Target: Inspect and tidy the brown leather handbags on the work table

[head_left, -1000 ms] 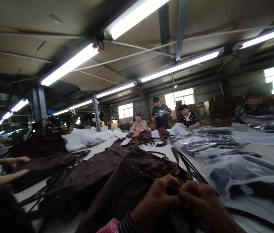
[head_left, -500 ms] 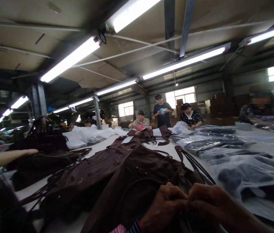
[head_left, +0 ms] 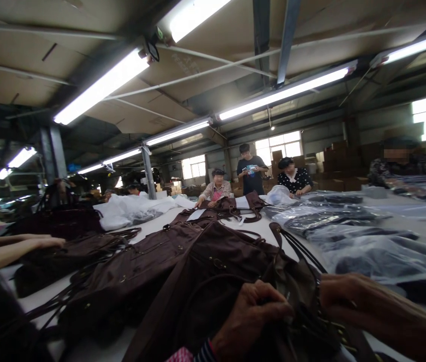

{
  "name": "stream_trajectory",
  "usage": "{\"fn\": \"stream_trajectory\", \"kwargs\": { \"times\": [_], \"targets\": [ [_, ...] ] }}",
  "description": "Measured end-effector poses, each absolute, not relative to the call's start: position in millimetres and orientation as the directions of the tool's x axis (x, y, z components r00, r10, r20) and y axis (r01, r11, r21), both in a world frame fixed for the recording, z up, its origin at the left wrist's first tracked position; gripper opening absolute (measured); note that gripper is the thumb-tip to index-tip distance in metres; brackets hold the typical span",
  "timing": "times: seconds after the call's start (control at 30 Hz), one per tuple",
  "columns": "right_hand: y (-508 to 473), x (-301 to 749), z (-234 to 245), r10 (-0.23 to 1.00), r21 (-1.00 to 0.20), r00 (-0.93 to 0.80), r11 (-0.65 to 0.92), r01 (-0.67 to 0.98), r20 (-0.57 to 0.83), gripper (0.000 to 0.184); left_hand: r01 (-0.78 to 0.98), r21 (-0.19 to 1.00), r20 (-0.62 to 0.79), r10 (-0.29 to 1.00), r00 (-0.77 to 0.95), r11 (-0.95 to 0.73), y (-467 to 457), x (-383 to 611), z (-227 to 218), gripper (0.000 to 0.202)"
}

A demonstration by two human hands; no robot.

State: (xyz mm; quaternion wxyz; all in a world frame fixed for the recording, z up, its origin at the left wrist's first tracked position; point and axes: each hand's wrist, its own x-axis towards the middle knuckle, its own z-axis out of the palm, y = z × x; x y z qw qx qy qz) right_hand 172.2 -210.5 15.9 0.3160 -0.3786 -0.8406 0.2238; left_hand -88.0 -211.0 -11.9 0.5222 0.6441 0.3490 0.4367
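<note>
A large dark brown bag [head_left: 175, 301] with brass-coloured fittings lies on the table just in front of me. My left hand [head_left: 252, 314] is closed in a pinch at the bag's right side, over a dark strap-like strip; exactly which part it grips is unclear. To the right, my right hand [head_left: 343, 296] reaches down by the bag's edge, apart from my left. Its fingers are bent down and mostly hidden behind the bag. Below it, small gold-coloured metal pieces [head_left: 335, 327] show blurred. Thin dark straps [head_left: 303, 246] run along the bag's far right side.
More brown bags [head_left: 231, 203] lie farther along the white table. Bags in clear plastic [head_left: 363, 251] cover the right side. White plastic sheeting [head_left: 133, 211] is piled at left. A co-worker's arms [head_left: 16, 249] reach in over dark bags at left; several people stand beyond.
My hands were together, fingers touching; now my right hand has moved away to the right and down past the bag's edge. The co-worker's arms at left reach slightly further in.
</note>
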Motion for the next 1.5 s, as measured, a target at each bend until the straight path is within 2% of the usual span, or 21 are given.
{"fn": "stream_trajectory", "kwargs": {
  "times": [0.07,0.17,0.27,0.33,0.47,0.57,0.93,1.13,1.4,1.5],
  "targets": [
    [-205.8,160.0,21.5,0.793,-0.655,-0.527,0.577,0.488,0.306,0.035,-0.07,0.985,0.17,0.902,0.398,-0.155,-211.0,-87.7,-13.3,0.022],
    [-199.6,143.0,11.3,0.845,-0.762,-0.448,0.488,0.425,0.292,0.043,-0.127,0.985,0.162,0.899,0.406,-0.12,-210.3,-86.7,-16.8,0.025],
    [-199.6,131.2,-6.0,0.867,-0.911,-0.457,0.337,0.238,0.201,0.05,-0.1,0.986,0.162,0.912,0.378,-0.134,-209.4,-85.6,-19.3,0.025],
    [-202.6,126.4,-14.0,0.874,-0.97,-0.459,0.225,0.092,0.16,0.05,-0.082,0.987,0.158,0.919,0.362,-0.138,-209.3,-84.9,-19.4,0.026],
    [-207.9,122.3,-19.9,0.903,-0.986,-0.412,0.062,-0.156,0.122,0.037,-0.066,0.984,0.18,0.916,0.359,-0.167,-210.3,-83.6,-15.9,0.025],
    [-208.5,122.6,-19.8,0.918,-0.977,-0.383,0.024,-0.213,0.106,0.036,-0.043,0.98,0.197,0.907,0.373,-0.195,-210.7,-82.9,-12.6,0.024],
    [-209.5,124.8,-15.5,0.938,-0.987,-0.334,0.047,-0.153,0.096,0.034,0.061,0.966,0.209,0.893,0.398,-0.253,-206.9,-81.4,-15.0,0.026],
    [-215.5,118.3,-10.5,0.937,-0.995,-0.338,0.1,0.009,0.091,0.035,0.23,0.887,0.29,0.872,0.395,-0.4,-210.4,-79.6,-11.2,0.026],
    [-214.4,115.9,-10.6,0.936,-0.99,-0.349,0.087,0.109,0.043,0.037,0.305,0.841,0.32,0.865,0.387,-0.447,-213.7,-79.9,-11.6,0.025],
    [-213.2,116.1,-13.2,0.932,-0.977,-0.351,0.148,0.155,0.086,0.035,0.344,0.822,0.324,0.87,0.372,-0.454,-215.1,-79.1,-13.0,0.025]
  ]
}}
